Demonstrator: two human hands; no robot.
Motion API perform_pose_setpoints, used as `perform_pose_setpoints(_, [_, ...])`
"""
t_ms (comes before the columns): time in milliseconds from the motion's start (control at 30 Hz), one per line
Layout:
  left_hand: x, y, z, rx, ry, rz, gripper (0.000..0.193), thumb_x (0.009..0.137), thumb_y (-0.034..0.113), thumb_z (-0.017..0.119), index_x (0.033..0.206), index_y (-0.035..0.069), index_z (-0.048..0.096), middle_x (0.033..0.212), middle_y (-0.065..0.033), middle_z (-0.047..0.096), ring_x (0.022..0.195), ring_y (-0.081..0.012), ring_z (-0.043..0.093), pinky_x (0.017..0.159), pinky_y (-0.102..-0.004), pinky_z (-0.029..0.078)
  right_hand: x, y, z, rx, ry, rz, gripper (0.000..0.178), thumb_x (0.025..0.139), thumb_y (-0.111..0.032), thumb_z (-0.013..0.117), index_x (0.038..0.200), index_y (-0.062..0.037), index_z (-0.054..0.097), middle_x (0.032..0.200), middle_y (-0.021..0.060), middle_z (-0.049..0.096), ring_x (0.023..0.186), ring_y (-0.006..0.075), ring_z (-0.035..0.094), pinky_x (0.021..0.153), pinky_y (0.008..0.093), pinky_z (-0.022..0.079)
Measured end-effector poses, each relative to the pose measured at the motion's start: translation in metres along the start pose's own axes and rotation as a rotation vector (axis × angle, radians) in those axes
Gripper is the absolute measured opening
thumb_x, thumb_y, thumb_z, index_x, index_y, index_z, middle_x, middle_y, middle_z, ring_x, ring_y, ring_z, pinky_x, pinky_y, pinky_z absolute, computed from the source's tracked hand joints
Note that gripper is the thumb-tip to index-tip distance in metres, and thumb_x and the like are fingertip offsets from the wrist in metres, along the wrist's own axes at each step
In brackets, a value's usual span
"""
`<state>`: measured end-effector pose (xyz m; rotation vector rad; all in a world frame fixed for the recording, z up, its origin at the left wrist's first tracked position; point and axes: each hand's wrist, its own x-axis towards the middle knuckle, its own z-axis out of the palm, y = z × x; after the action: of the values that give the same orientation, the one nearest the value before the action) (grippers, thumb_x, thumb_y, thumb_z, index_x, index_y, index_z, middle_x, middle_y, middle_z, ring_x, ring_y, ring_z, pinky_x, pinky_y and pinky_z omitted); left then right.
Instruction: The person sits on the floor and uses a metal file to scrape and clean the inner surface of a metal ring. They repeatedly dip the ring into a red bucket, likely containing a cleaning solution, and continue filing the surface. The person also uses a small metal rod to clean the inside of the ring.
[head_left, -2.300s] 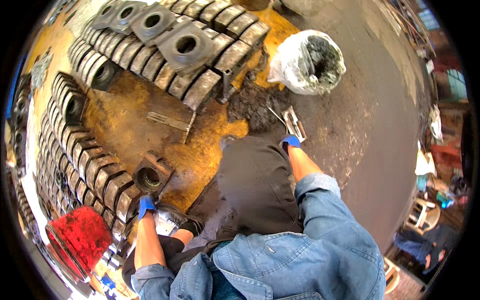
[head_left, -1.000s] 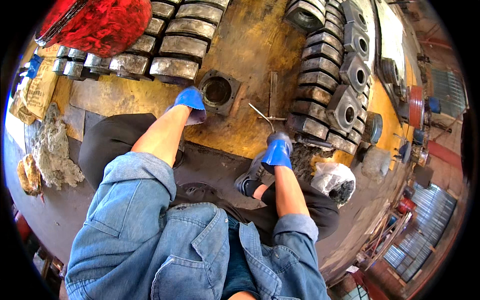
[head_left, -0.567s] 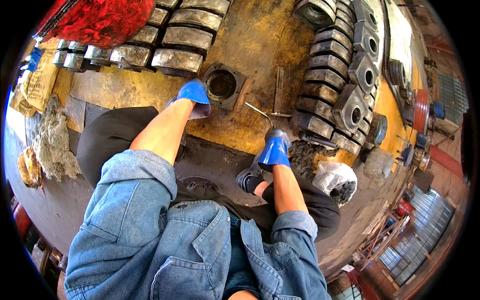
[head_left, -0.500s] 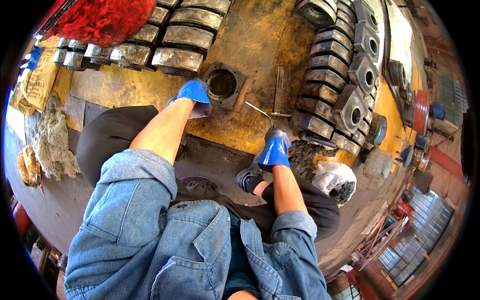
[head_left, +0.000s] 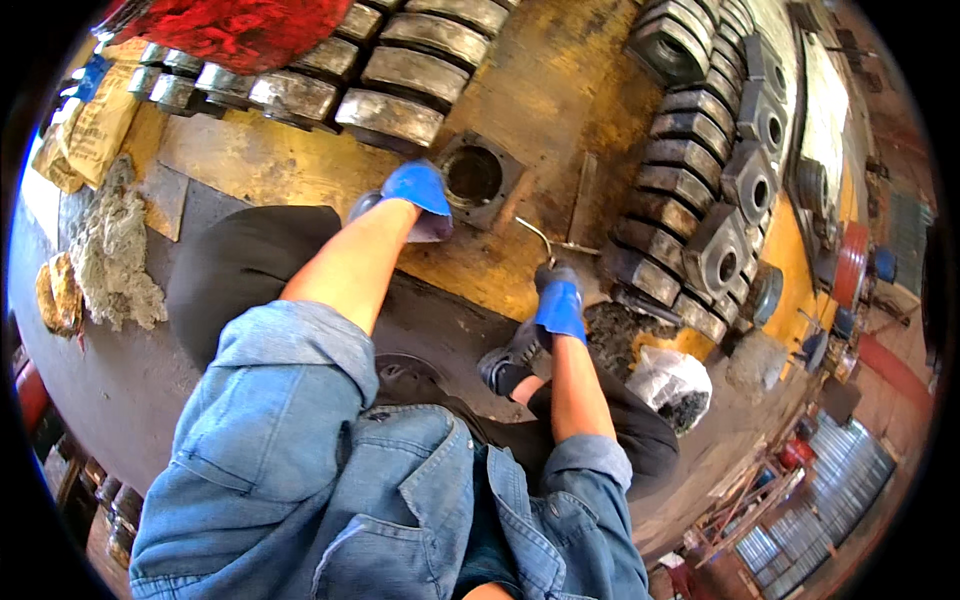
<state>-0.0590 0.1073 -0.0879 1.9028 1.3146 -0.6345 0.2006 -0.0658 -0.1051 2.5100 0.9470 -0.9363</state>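
Observation:
My left hand (head_left: 415, 190), in a glove with a blue cuff, is beside a square metal block with a round hole (head_left: 474, 174). The cuff hides its fingers, so I cannot tell what they do. My right hand (head_left: 557, 285), gloved in grey and blue, is closed at the lower end of a thin bent metal rod (head_left: 537, 232). The rod curves up and left toward the block. Just beyond the right hand, a short straight rod (head_left: 577, 248) lies crosswise on the yellow, stained work surface (head_left: 540, 110).
Rows of curved metal blocks (head_left: 415, 65) stand at the far left, under a red cloth (head_left: 250, 30). More stacked blocks (head_left: 680, 180) line the right. A clear plastic bag (head_left: 668, 385) lies near my right knee. Grey rags (head_left: 115, 255) are at the left.
The whole view has swung, so the blocks and work surface appear farther right. My left hand stays beside the holed block; my right hand sits slightly closer to me, with the bent rod.

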Motion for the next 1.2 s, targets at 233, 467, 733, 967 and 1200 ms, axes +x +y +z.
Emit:
perform_pose_setpoints(233, [-0.029, 0.026, -0.010, -0.102, -0.058, -0.050, 0.057, 0.061, 0.044, 0.072, 0.108, 0.012, 0.068, 0.115, -0.0118, 0.064, 0.105, -0.0271, 0.062, 0.089, -0.0394, 0.050, 0.057, 0.090, 0.046, 0.537, -0.176, -0.133, 0.017, 0.084, -0.019, 0.054, 0.081, -0.0044, 0.062, 0.070, 0.0156, 0.061, 0.062, 0.0265, 0.059, 0.051, 0.0403, 0.044])
perform_pose_setpoints(467, [-0.001, 0.007, 0.015, -0.394, 0.149, -0.314, 0.041, 0.058, 0.030, 0.076, 0.094, 0.012, 0.072, 0.102, -0.0123, 0.068, 0.095, -0.0294, 0.066, 0.075, -0.0446, 0.054, 0.087, 0.039, 0.075, 1.140, -0.413, 0.206, 0.019, 0.088, -0.024, 0.052, 0.096, -0.0088, 0.060, 0.065, 0.0065, 0.057, 0.047, 0.0180, 0.049, 0.040, 0.0337, 0.038])
perform_pose_setpoints(733, [0.003, 0.009, 0.015, -0.403, 0.147, -0.291, 0.044, 0.056, 0.030, 0.076, 0.095, 0.011, 0.071, 0.102, -0.0141, 0.067, 0.095, -0.0307, 0.065, 0.074, -0.0445, 0.054, 0.076, 0.067, 0.060, 1.147, -0.481, 0.317, 0.021, 0.089, -0.034, 0.053, 0.106, -0.0230, 0.055, 0.064, -0.0025, 0.050, 0.047, 0.0133, 0.040, 0.042, 0.0300, 0.030])
perform_pose_setpoints(967, [0.017, -0.002, 0.026, -0.449, 0.217, -0.376, 0.042, 0.059, 0.032, 0.076, 0.095, 0.012, 0.071, 0.102, -0.0119, 0.068, 0.095, -0.0305, 0.066, 0.073, -0.0457, 0.054, 0.073, 0.050, 0.054, 1.123, -0.459, 0.218, 0.020, 0.088, -0.034, 0.053, 0.105, -0.0224, 0.055, 0.061, -0.0029, 0.047, 0.045, 0.0130, 0.037, 0.041, 0.0314, 0.028])
perform_pose_setpoints(1200, [-0.009, 0.015, 0.006, -0.304, 0.051, -0.224, 0.025, 0.072, 0.023, 0.068, 0.094, 0.012, 0.071, 0.101, -0.0124, 0.068, 0.090, -0.0307, 0.067, 0.072, -0.0429, 0.054, 0.043, 0.023, 0.051, 1.217, -0.373, 0.202, 0.020, 0.088, -0.030, 0.053, 0.100, -0.0151, 0.059, 0.058, 0.0010, 0.047, 0.042, 0.0141, 0.038, 0.039, 0.0322, 0.030])
